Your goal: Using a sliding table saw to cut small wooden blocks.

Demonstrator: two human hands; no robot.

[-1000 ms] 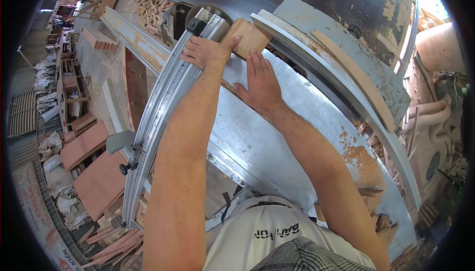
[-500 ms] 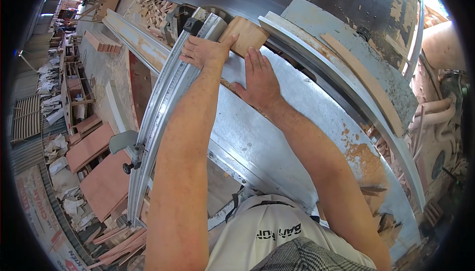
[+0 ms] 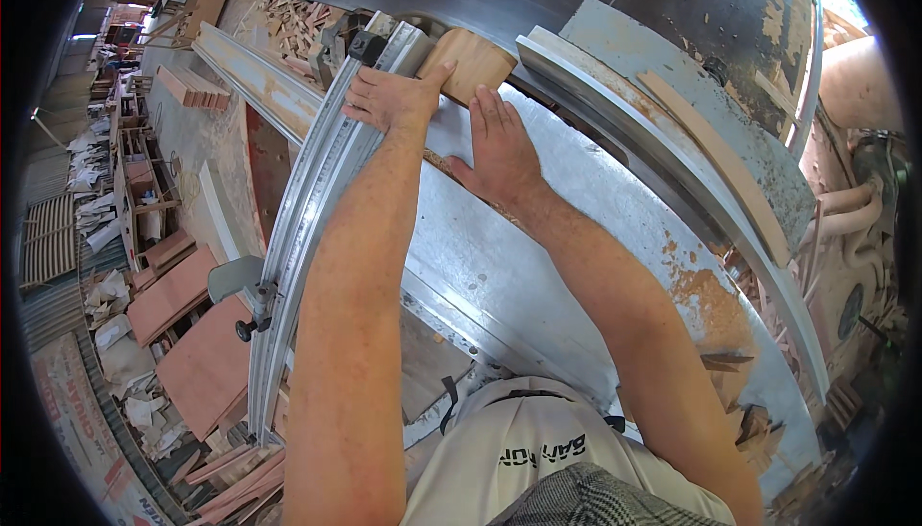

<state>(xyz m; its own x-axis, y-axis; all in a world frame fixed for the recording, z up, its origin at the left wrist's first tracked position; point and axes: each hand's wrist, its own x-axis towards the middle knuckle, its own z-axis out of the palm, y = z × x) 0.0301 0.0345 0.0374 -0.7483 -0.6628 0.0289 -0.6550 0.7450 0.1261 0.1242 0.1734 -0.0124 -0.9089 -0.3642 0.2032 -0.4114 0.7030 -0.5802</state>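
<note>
- Wooden block (image 3: 473, 58) lies at fingertips of the flat right hand (image 3: 505, 149), not gripped.
- Left hand (image 3: 393, 99) is spread over metal rail (image 3: 305, 190), thumb upon block.

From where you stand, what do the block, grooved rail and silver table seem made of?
Block: likely wood, smooth, from its tan colour and grain.
Rail: bare metal, perhaps aluminium, from its silvery sheen and long grooves.
Silver table: shiny metal, from its glare; the brown patches could be rust or dust.

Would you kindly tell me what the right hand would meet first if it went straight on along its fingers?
Likely the wooden block: the fingers of the right hand point at its near edge; contact is unclear.
</note>
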